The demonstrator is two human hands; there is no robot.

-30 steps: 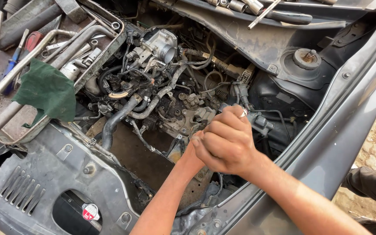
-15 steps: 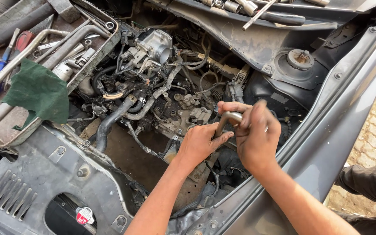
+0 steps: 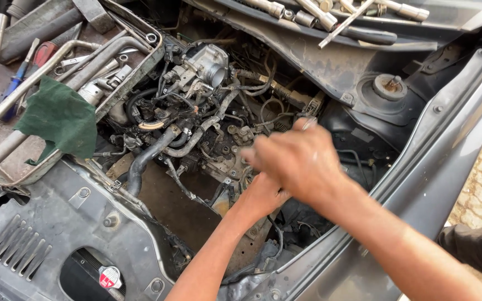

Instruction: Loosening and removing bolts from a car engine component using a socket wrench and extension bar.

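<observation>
Down in the open engine bay (image 3: pixel 207 139) of a grey vehicle, seen from the head camera, both hands meet over the right part of the tangle of hoses and wiring. The right hand (image 3: pixel 299 159) is motion-blurred, its back turned up and its fingers curled over, and a small strip of bright metal (image 3: pixel 309 124) shows at its upper edge; whether it grips that piece cannot be told. The left hand (image 3: pixel 260 195) comes up from below and lies partly under the right one, touching it, so its fingers are hidden and its grasp cannot be told either. Just left of the hands sits a cluster of dirty metal fittings (image 3: pixel 235 136), and a black curved hose (image 3: pixel 146 159) bends downward further left. Above that stands a silver throttle body (image 3: pixel 210 62) with a round opening. A green rag (image 3: pixel 62 120) lies draped over the edge of a metal tray (image 3: pixel 135 67) that carries long steel bars and a blue-handled screwdriver (image 3: pixel 15 83). Sockets and extension bars (image 3: pixel 330 14) rest along the cowl at the top. A round strut mount (image 3: pixel 390 86) shows on the right, and a black plastic radiator cover (image 3: pixel 57 223) with a round cap (image 3: pixel 110 277) fills the lower left.
</observation>
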